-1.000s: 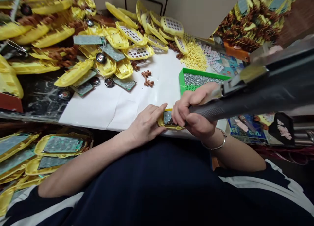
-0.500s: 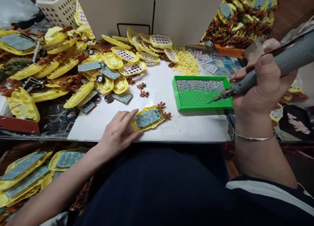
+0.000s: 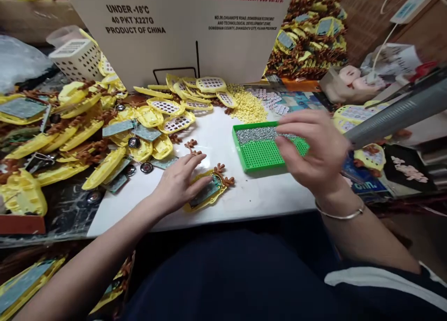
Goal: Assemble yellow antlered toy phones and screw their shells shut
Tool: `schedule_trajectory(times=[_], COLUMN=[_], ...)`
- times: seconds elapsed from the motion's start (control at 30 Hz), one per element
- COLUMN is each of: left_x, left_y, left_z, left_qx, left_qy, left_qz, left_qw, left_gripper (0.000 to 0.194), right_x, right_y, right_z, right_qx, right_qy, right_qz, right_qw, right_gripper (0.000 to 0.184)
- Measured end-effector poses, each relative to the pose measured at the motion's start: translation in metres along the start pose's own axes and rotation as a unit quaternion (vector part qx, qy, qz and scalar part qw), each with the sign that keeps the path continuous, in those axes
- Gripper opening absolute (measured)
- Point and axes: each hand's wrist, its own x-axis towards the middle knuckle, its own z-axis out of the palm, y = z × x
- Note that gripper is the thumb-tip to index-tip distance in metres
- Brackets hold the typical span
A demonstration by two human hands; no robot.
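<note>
My left hand [image 3: 178,181] lies over a yellow plastic shell [image 3: 213,201] on the white work surface, fingers spread and thumb across the shell's circuit board [image 3: 206,193]. Whether it presses on the board I cannot tell. Brown antlers [image 3: 223,174] stick out from the shell's right end. My right hand [image 3: 310,149], thumb and fingers apart, is above the right part of a green tray [image 3: 258,158] holding small metal screws [image 3: 256,135]. Behind that hand slants a grey electric screwdriver [image 3: 394,107], its tip hidden; the fingers are not wrapped round it.
Yellow shells with boards and antlers pile up at left [image 3: 70,139]. Perforated yellow covers [image 3: 211,83] and small yellow pieces [image 3: 247,102] lie before a large carton [image 3: 181,37]. Loose brown antlers [image 3: 192,146] sit beyond my left hand. A black tray [image 3: 408,170] with pink pieces stands at right.
My right hand has let go of the screwdriver's grip and moved left over the screw tray. My left fingers have shifted further over the board. The view has tilted up and turned right.
</note>
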Motion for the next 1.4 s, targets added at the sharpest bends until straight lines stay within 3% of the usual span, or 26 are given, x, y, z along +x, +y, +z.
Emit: schedule_trajectory(times=[0.1, 0.2, 0.27, 0.47, 0.57, 0.7, 0.8, 0.87, 0.93, 1.0, 1.07, 1.13, 1.2, 1.27, 1.4], left_x=[0.013, 0.023, 0.030, 0.049, 0.055, 0.070, 0.093, 0.114, 0.135, 0.151, 0.161, 0.165, 0.164, 0.161, 0.148], left_y=[0.002, 0.008, 0.012, 0.008, -0.004, -0.024, -0.041, -0.051, -0.057, -0.058, -0.055, -0.048, -0.041, -0.034, -0.024], left_z=[0.003, 0.005, 0.005, -0.007, -0.014, -0.014, -0.009, -0.004, 0.002, 0.007, 0.011, 0.012, 0.009, 0.003, -0.012], left_qx=[0.005, 0.009, 0.001, -0.090, -0.157, -0.204, -0.133, -0.065, -0.026, -0.023, -0.049, -0.097, -0.196, -0.362, -0.660], left_qy=[-0.028, -0.046, -0.053, -0.061, -0.041, 0.034, 0.130, 0.177, 0.183, 0.167, 0.146, 0.140, 0.147, 0.138, 0.053], left_qz=[0.010, 0.015, 0.010, -0.039, -0.067, -0.089, -0.051, -0.003, 0.024, 0.029, -0.003, -0.058, -0.108, -0.151, -0.226], left_qw=[1.000, 0.999, 0.999, 0.993, 0.984, 0.974, 0.981, 0.982, 0.982, 0.985, 0.988, 0.984, 0.963, 0.909, 0.714], left_gripper=[0.045, 0.041, 0.037, 0.036, 0.038, 0.036, 0.033, 0.046, 0.075, 0.097, 0.100, 0.096, 0.089, 0.078, 0.062], right_x=[0.027, 0.064, 0.087, 0.124, 0.130, 0.143, 0.154, 0.158, 0.157, 0.151, 0.145, 0.143, 0.144, 0.149, 0.153], right_y=[0.009, 0.030, 0.044, 0.071, 0.074, 0.072, 0.069, 0.064, 0.056, 0.046, 0.041, 0.045, 0.060, 0.083, 0.129], right_z=[0.026, 0.057, 0.079, 0.131, 0.135, 0.128, 0.121, 0.118, 0.115, 0.113, 0.113, 0.115, 0.118, 0.123, 0.129], right_qx=[-0.093, -0.220, -0.259, -0.274, -0.275, -0.265, -0.176, -0.049, 0.078, 0.165, 0.202, 0.204, 0.114, -0.019, -0.148], right_qy=[-0.120, -0.261, -0.299, -0.321, -0.312, -0.248, -0.154, -0.107, -0.120, -0.172, -0.222, -0.224, -0.165, -0.087, -0.051], right_qz=[0.006, 0.083, 0.113, 0.132, 0.142, 0.178, 0.241, 0.278, 0.293, 0.288, 0.276, 0.268, 0.284, 0.319, 0.415], right_qw=[0.988, 0.936, 0.911, 0.897, 0.898, 0.915, 0.942, 0.953, 0.945, 0.927, 0.913, 0.914, 0.938, 0.944, 0.896], right_gripper=[0.017, 0.025, 0.028, 0.040, 0.028, 0.036, 0.033, 0.024, 0.018, 0.015, 0.019, 0.026, 0.033, 0.028, 0.034])
